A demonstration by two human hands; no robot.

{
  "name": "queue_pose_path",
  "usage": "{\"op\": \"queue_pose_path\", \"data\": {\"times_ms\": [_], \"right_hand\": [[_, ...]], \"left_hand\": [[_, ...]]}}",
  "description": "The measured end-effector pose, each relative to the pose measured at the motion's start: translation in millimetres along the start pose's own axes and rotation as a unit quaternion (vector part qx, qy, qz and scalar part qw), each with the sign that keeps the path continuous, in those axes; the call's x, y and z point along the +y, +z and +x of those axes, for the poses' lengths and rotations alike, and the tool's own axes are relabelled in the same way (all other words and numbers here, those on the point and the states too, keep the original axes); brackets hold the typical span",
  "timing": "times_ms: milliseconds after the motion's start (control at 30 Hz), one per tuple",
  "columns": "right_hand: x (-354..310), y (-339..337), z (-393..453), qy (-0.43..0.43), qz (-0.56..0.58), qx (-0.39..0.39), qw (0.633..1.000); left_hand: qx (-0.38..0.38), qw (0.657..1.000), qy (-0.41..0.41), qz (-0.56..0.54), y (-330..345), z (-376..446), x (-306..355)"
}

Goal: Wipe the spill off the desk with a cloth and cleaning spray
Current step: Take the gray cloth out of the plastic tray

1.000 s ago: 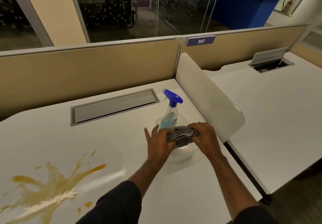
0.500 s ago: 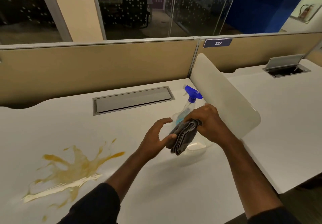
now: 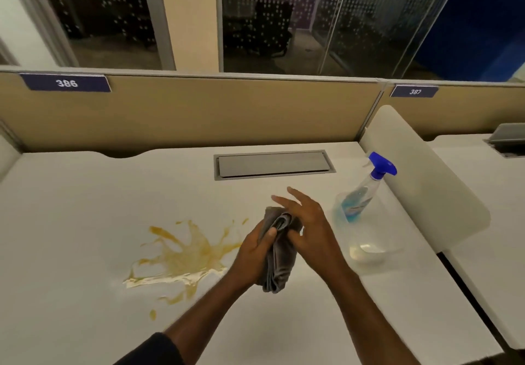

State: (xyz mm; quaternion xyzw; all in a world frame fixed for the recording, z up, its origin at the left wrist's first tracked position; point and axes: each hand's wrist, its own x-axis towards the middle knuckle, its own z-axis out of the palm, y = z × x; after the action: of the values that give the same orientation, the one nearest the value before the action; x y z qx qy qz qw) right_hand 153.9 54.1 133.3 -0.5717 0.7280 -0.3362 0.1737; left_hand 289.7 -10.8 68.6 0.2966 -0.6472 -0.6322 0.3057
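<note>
A folded grey cloth [image 3: 279, 262] hangs above the white desk [image 3: 85, 208], gripped by my left hand [image 3: 255, 248] with the thumb pressed on its top. My right hand [image 3: 309, 228] rests against the cloth's right side, its fingers spread and pointing up-left. A brown-yellow spill [image 3: 184, 253] with splashes lies on the desk just left of my hands. The spray bottle [image 3: 360, 191], clear with blue liquid and a blue trigger head, stands in a clear plastic tub [image 3: 369, 253] to the right of my hands.
A grey cable hatch [image 3: 272, 164] is set into the desk behind my hands. A beige partition [image 3: 199, 111] with labels 386 and 387 closes the back. A white side divider [image 3: 420, 182] stands right of the bottle, with the neighbouring desk beyond.
The cloth has been carried left, away from the tub and toward the spill. My left hand has taken hold of it and my right hand has opened its fingers. The view has swung left.
</note>
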Motion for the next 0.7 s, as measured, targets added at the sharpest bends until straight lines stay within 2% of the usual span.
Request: {"op": "queue_pose_path", "data": {"times_ms": [100,233,333,400,533,633,700], "right_hand": [[-20.7,48.6,-20.7,0.089,0.023,0.062,0.994],[-48.8,95.3,-36.1,0.145,0.155,0.034,0.977],[-63.2,115.6,-33.8,0.189,0.237,-0.009,0.953],[-68.7,123.2,-29.9,0.177,0.273,-0.033,0.945],[-88.2,121.1,-21.5,0.191,0.327,-0.005,0.925],[-106.2,105.1,-14.6,0.227,0.386,0.028,0.894],[-120.7,86.1,-12.2,0.263,0.467,0.052,0.843]], "left_hand": [[0.071,0.996,-0.038,-0.038,-22.6,-24.9,-8.0],[0.122,0.986,-0.068,-0.093,-54.3,-46.2,-6.5],[0.119,0.988,-0.063,-0.080,-77.0,-53.2,5.0],[0.103,0.991,-0.050,-0.062,-90.9,-56.9,13.9],[0.100,0.994,0.013,-0.031,-118.4,-61.9,34.5],[0.101,0.993,0.032,-0.047,-142.2,-62.4,57.2],[0.116,0.978,0.005,-0.171,-164.6,-58.4,63.6]]}}
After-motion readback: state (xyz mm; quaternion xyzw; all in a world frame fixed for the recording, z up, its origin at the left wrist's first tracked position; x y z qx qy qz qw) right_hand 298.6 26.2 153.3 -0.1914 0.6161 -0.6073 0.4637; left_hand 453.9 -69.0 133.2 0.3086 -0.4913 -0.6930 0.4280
